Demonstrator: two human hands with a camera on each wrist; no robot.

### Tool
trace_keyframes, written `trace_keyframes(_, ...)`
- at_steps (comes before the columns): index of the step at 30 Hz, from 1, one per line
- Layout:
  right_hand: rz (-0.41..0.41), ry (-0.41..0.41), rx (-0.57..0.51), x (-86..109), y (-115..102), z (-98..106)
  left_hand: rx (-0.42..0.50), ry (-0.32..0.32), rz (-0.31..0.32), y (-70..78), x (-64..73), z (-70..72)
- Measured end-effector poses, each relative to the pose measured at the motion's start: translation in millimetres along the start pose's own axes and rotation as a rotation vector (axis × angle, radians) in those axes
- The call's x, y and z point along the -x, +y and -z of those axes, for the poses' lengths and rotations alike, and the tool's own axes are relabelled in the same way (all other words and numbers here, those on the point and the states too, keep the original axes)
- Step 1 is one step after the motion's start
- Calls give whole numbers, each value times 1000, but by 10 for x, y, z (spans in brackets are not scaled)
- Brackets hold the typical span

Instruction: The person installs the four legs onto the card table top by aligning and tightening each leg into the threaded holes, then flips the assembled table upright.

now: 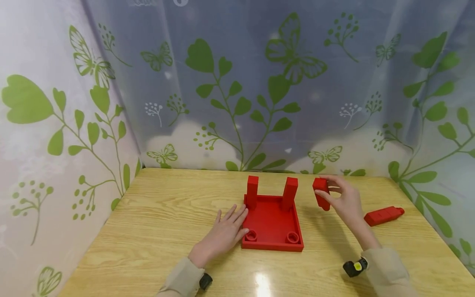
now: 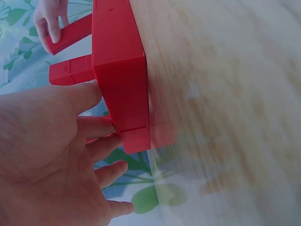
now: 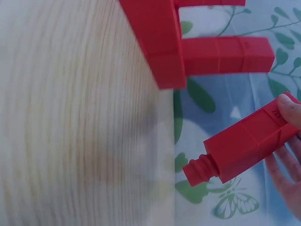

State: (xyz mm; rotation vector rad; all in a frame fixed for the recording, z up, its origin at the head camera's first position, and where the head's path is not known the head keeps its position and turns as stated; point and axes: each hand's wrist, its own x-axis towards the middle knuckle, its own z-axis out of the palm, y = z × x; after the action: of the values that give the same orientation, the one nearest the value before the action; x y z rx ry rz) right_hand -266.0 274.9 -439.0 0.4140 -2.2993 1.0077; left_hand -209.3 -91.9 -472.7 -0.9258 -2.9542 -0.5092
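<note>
- Lower centre, a left hand (image 1: pixel 222 236), fingers straight, touches the left side of a red tray (image 1: pixel 272 247), whose side bears a possible "6" or "G".
- At its near corners, two round sockets (image 1: pixel 251 235) sit vacant.
- Right of centre, a right hand (image 1: pixel 345 200) pinches a red post (image 1: pixel 320 185), threaded end down, its dark lettering illegible; the step appears to be leg-fitting, calling next for thread aligned over socket.
- Far right, a loose post (image 1: pixel 384 215) lies on the table (image 1: pixel 178 189).
- Beyond, two posts (image 1: pixel 290 194) stand in the tray's far corners.
</note>
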Motion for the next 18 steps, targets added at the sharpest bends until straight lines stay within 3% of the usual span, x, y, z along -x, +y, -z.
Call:
trace_keyframes(11,-30,41,-130,119,-364,29,38,-5,2,-36,-8,-7)
trace_keyframes(18,-25,4,-194,196,-584,6,56,-13,-5,-74,-10,-4)
